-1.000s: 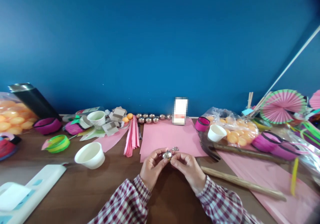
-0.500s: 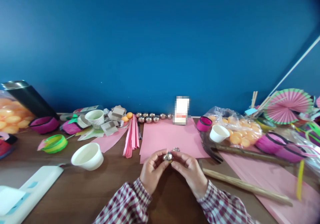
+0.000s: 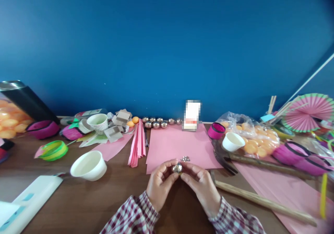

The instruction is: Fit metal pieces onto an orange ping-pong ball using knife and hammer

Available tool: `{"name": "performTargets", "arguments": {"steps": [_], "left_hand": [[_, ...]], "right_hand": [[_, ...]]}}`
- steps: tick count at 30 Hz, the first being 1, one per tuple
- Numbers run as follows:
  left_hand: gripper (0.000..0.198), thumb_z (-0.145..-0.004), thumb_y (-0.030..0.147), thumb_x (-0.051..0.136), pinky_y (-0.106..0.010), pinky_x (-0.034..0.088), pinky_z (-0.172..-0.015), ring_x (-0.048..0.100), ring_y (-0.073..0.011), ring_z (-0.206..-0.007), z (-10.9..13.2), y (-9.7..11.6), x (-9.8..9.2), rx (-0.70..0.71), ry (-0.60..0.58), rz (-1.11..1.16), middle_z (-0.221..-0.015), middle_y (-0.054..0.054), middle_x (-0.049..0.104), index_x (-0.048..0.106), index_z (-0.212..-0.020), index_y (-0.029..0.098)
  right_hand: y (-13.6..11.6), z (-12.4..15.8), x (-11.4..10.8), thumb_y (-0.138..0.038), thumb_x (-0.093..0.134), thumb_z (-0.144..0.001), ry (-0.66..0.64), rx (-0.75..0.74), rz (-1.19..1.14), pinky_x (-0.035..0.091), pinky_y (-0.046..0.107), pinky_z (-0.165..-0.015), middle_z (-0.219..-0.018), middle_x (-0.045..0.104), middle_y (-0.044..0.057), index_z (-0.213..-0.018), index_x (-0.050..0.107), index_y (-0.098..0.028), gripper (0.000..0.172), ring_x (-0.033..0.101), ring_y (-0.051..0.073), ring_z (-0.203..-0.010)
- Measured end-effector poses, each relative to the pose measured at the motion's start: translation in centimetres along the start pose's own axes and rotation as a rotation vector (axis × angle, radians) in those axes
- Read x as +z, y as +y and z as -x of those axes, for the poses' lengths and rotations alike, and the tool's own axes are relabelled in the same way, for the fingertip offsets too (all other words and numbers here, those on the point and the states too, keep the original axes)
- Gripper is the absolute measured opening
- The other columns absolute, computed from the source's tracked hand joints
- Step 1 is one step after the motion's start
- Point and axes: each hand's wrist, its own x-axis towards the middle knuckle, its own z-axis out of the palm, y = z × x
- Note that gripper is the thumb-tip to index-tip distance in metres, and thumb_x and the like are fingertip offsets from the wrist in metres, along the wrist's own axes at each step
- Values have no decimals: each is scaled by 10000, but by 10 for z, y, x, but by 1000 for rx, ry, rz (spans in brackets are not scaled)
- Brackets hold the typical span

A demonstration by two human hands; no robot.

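Note:
Between my fingertips, a small ball covered in shiny silver pieces is held just in front of the pink paper. My left hand pinches it from the left with thumb and fingers. From the other side, my right hand grips it the same way. A bit of yellow shows at the ball's underside. Just beyond my fingers, a little heap of silver pieces lies on the paper. Several finished-looking silver balls sit in rows at the paper's far edge.
Folded pink strips and a white bowl lie to the left. On the right are a hammer, another hammer, a paper cup and bagged orange balls. A blue wall closes off the back.
The view has shifted slightly. Both hands still hold the silver ball in nearly the same place, and the small heap behind it shows a little more clearly.

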Motion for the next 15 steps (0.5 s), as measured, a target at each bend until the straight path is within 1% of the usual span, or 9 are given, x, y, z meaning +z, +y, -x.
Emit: {"name": "performTargets", "arguments": {"steps": [10,12,15], "left_hand": [[271,-694,183,584,-351,422,-866,560,-212,-951,0,4,1,-14,-16,-3,-1030,-77,617,578,-966,179],[281,-693,205,590,-364,423,-869,558,-219,-955,-1,4,1,-33,-19,40,-1010,-79,625,580,-972,173],[320,-704,245,584,-378,423,-875,544,-225,-985,-2,2,1,-100,-24,162,-1032,-79,618,566,-1015,174]], "right_hand": [[-2,-2,2,-275,635,-686,24,-6,-1,468,360,-815,-951,645,60,-964,599,-191,292,590,222,-893],[0,-2,2,-288,627,-694,33,-7,-4,471,364,-811,-957,642,61,-967,597,-190,291,591,222,-889],[4,-2,2,-317,616,-701,57,-17,3,472,365,-813,-973,635,60,-975,599,-196,300,582,227,-907]]}}
